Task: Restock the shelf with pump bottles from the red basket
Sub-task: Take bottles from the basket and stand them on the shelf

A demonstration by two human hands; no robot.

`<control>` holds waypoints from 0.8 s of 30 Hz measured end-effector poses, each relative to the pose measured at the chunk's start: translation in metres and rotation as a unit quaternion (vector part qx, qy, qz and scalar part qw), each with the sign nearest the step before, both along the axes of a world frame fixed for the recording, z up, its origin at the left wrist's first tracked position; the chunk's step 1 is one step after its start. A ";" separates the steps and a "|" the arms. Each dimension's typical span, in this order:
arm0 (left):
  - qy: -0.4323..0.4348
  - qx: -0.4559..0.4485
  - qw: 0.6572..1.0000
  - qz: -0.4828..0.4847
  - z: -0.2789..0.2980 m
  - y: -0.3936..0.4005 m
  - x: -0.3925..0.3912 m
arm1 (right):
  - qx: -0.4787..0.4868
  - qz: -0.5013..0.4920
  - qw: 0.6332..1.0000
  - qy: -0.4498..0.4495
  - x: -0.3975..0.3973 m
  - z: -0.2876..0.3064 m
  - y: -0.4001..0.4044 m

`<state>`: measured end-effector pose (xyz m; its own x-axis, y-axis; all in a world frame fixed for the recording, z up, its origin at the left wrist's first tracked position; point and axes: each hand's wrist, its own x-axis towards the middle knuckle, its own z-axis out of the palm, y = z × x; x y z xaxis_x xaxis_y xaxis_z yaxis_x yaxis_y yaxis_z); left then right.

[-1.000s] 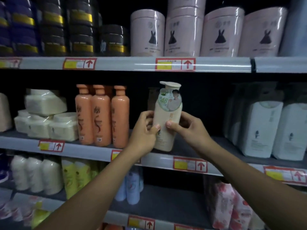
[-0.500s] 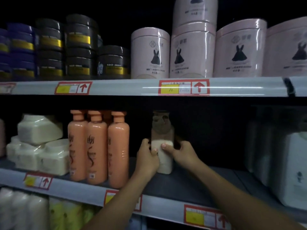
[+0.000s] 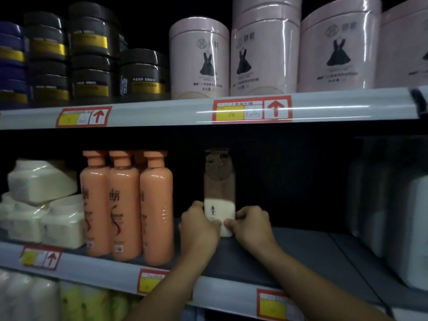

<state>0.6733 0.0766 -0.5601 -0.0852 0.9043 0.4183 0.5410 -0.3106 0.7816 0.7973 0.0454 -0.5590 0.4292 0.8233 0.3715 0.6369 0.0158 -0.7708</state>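
Two hands on one cream pump bottle [image 3: 218,213], far back on the dark middle shelf [image 3: 301,258]. Left hand [image 3: 199,224] curled round the bottle's left side, low down. Right hand [image 3: 251,224] curled round its right side, at the same height. Fingers [image 3: 229,222] of both hands bent and pressed against the lower front of the bottle, nearly meeting in the middle. Bottle standing straight up between the two hands, bottom on the shelf or very close to it; hard to tell which. Top half and pump head up in shadow, above the fingers. Lit bottom half peeking out between the knuckles. Three orange bottles [image 3: 129,205] in a row to the left, near but apart from the left hand. White tubs [image 3: 44,205] further left. Pink round boxes [image 3: 264,47] and black jars [image 3: 92,54] on the shelf above. Pale packs [image 3: 405,216] off to the right, well apart.
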 end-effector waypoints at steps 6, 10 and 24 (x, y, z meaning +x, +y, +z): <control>-0.017 -0.012 1.000 -0.002 0.002 0.004 -0.002 | -0.031 -0.005 0.998 0.045 -0.009 0.002 0.007; -0.037 0.014 0.999 -0.008 0.005 -0.014 -0.007 | -0.024 0.006 0.999 0.023 -0.010 0.009 -0.020; -0.131 0.018 0.984 -0.122 0.006 -0.145 -0.034 | 0.085 0.025 0.996 0.018 -0.046 0.013 -0.189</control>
